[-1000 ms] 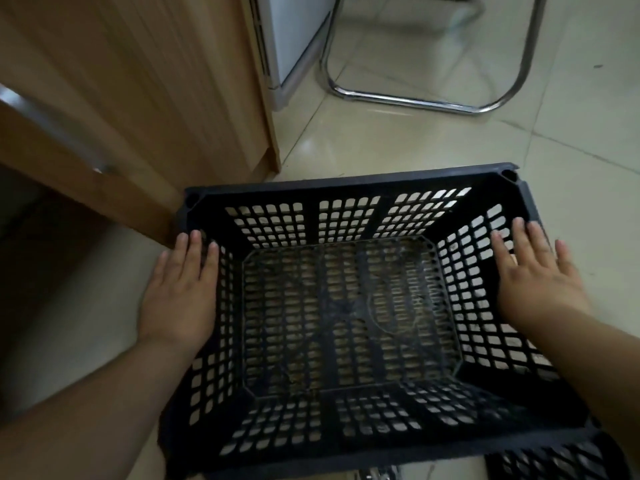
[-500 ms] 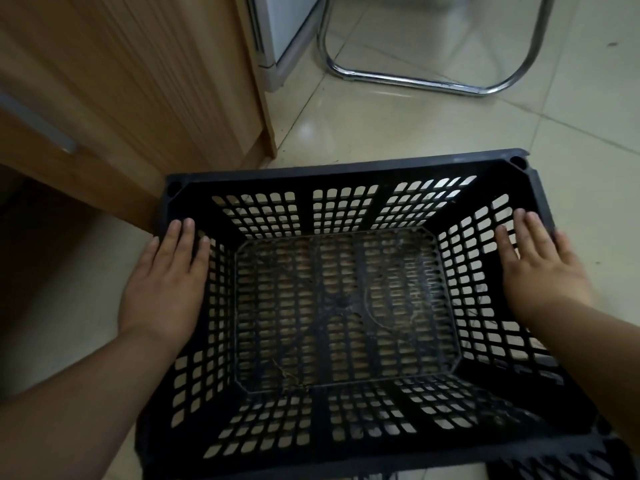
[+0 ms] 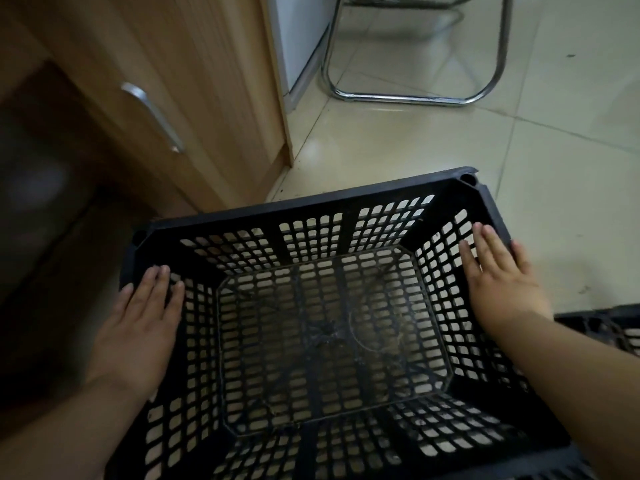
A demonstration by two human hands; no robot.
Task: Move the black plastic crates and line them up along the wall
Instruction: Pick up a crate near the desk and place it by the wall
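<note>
An empty black plastic crate with lattice walls and floor fills the lower middle of the head view, its open top facing me. My left hand grips its left rim, fingers lying flat over the inner wall. On the opposite rim, my right hand holds the same way. The thumbs are hidden outside the walls. The crate's far left corner is close to the foot of a wooden cabinet. Part of a second black crate shows at the right edge, behind my right forearm.
The cabinet has a metal handle and a dark gap to its left. A white unit stands beyond it. A chrome chair frame rests on the pale tiled floor further ahead.
The crate has shifted back from the cabinet and turned slightly, its right corner now further away. The cabinet handle and a second crate at the right have come into view. Both hands keep their hold.
</note>
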